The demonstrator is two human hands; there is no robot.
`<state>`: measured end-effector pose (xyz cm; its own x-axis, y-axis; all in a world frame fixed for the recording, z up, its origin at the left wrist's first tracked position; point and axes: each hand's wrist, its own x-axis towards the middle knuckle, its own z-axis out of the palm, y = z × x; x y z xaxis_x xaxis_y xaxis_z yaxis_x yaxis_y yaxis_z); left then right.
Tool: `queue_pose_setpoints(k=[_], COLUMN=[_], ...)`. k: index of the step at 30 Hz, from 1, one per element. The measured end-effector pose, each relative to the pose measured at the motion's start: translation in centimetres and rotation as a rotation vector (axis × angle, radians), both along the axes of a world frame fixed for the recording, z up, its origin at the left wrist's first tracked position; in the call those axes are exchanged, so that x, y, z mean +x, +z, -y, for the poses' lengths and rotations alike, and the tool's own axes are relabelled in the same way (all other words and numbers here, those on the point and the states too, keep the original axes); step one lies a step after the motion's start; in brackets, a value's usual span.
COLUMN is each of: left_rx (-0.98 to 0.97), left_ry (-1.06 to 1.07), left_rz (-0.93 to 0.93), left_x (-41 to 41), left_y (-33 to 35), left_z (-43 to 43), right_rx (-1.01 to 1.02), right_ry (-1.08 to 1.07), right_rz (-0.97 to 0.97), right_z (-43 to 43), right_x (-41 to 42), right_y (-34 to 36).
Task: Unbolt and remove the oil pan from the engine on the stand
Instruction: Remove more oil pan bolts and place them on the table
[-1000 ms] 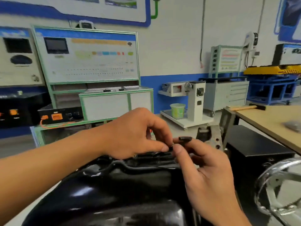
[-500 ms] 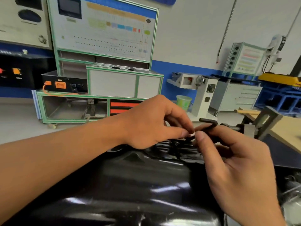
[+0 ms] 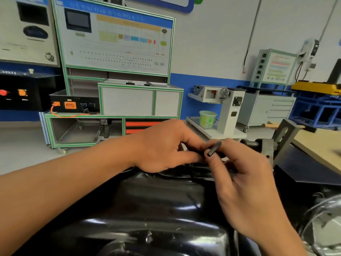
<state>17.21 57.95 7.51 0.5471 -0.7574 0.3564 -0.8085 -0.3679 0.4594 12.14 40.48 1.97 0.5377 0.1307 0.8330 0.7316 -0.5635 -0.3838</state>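
Item: oil pan [image 3: 156, 209], black, glossy, seated in the foreground. Step judged: far-flange fastener being worked. Small dark piece [image 3: 214, 149], bolt or bit undetermined, is pinched by right grip [image 3: 245, 182]; its lower end is pinched by left grip [image 3: 162, 146]. Next: piece to be lifted clear

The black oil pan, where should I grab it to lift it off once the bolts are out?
Probably by the flat rim round its base, one hand on each side, fingers hooked under from outside. The oil pan is a smooth, glossy, rounded hump facing up, so palms would likely slip. The right hand holds a small dark tool at the far rim.
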Motion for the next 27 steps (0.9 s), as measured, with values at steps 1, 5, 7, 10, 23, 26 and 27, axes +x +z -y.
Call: queue_pose_setpoints(k=[1,5,7,10,23,26,27], left_rx=[-0.002,-0.011,-0.024,-0.039,-0.049,-0.087,-0.083], left_ry=[0.015,0.052,0.066,0.053,0.074,0.077,0.076], left_rz=[0.006,0.049,0.066,0.084,0.161,0.155,0.154], left_x=[0.0,-0.2,-0.2,-0.1,-0.1,-0.3,-0.4], left_y=[0.0,-0.1,0.0,0.1,-0.4,-0.4,-0.4], left_z=[0.0,0.1,0.3,0.3,0.3,0.4,0.4], right_rx=[-0.003,0.162,0.280,0.309,0.053,0.286,0.361], right_ry=[0.008,0.069,0.090,0.077,0.244,0.453,0.492], right_rz=[0.003,0.035,0.094,0.203,0.202,0.035,-0.011], right_z=[0.0,0.0,-0.1,-0.2,0.9,0.6,0.4], right_x=[0.1,0.8,1.0,1.0,2.1,2.5,2.6], right_y=[0.1,-0.1,-0.2,-0.2,-0.1,-0.5,-0.7])
